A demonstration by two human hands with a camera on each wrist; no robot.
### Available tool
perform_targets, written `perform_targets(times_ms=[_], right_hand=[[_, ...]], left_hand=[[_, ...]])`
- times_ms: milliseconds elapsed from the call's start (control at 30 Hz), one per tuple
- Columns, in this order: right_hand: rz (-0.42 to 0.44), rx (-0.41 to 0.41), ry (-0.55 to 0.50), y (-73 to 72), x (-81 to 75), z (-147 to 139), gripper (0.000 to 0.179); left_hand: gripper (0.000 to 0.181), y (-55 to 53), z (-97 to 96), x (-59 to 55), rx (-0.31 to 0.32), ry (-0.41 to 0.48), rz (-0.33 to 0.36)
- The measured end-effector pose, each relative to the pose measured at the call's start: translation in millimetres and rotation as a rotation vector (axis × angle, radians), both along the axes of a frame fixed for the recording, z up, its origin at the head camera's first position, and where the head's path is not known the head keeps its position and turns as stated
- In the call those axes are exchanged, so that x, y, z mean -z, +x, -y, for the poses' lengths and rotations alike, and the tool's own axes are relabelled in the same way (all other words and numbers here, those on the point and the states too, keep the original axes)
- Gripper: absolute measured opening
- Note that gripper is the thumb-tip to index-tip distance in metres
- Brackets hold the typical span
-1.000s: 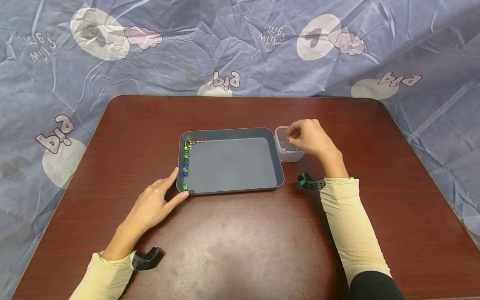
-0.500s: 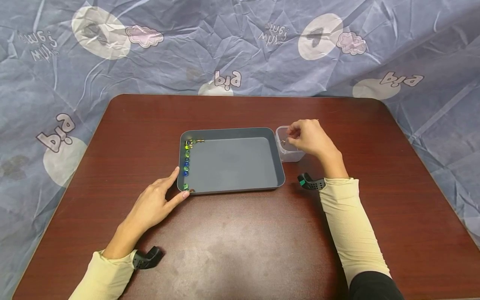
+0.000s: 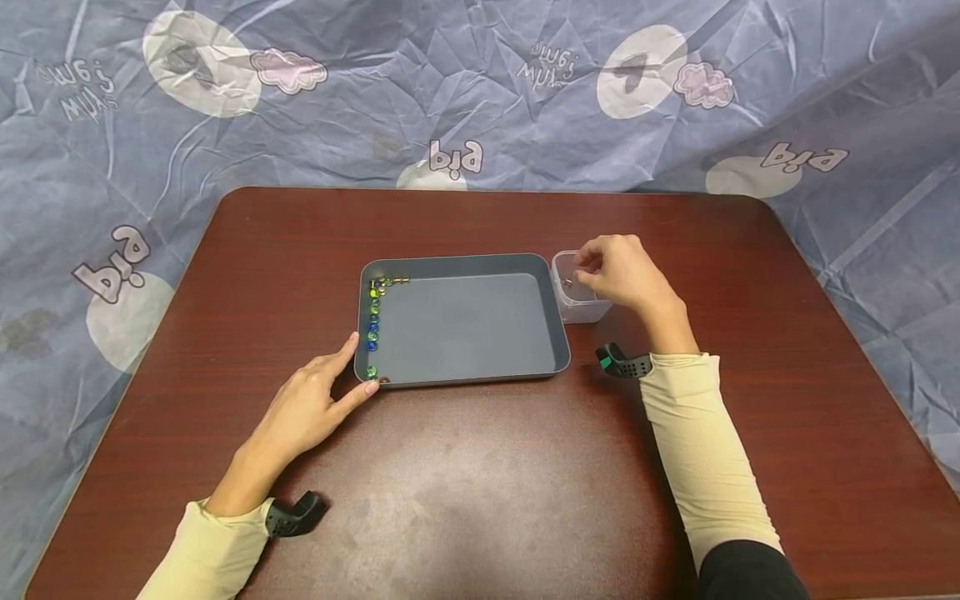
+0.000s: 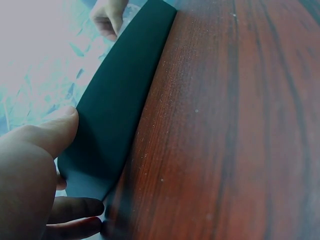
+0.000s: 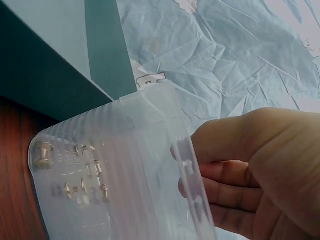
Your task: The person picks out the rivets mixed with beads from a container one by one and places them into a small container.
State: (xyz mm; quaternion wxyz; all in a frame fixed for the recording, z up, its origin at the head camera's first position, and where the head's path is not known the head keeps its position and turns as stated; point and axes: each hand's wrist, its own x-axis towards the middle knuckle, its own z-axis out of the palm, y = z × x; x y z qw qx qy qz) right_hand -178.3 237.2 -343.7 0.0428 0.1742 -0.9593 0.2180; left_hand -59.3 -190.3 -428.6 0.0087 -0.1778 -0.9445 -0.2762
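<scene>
My left hand [image 3: 302, 406] rests at the near left corner of a grey tray [image 3: 468, 327], thumb on the front rim and forefinger at the left side. Glass marbles [image 3: 372, 345], green, blue and yellow, line the tray's left side. Small gold-coloured metal pieces [image 3: 401, 280] lie in its far left corner. My right hand [image 3: 624, 273] hangs over a clear plastic box [image 3: 587, 313] with loosely bent fingers. In the right wrist view its thumb and fingertips are apart, with nothing seen between them. Several gold spool-shaped studs [image 5: 45, 155] are inside the box.
The box stands against the tray's right side. Both are on a dark red-brown wooden table [image 3: 480, 500]. A wrinkled grey-blue printed cloth [image 3: 495, 108] hangs behind the table.
A gold stud now shows in the box below my right fingers, where it was not visible a second ago. The fingers have parted slightly. My left hand keeps its place.
</scene>
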Motion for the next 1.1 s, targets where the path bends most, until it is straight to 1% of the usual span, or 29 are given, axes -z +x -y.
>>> perform_targets(times_ms=[533,767,967,1100], right_hand=[[-0.018,0.012,0.001,-3.9,-1.3,5,0.011],[-0.049,-0.013,0.017,-5.7,-5.0,11,0.009],[-0.042,-0.037,-0.001,-7.2,-6.8,18,0.009],[-0.06,-0.051,-0.004,-8.1,-6.8,22,0.008]], left_hand=[[0.075,-0.2,0.6,1.5,0.003,0.006,0.003],[0.076,-0.3,1.7,1.0,0.001,0.007,0.003],[0.076,-0.5,1.5,0.6,0.005,0.003,0.006],[0.076,-0.4,1.5,0.7,0.005,0.004,0.009]])
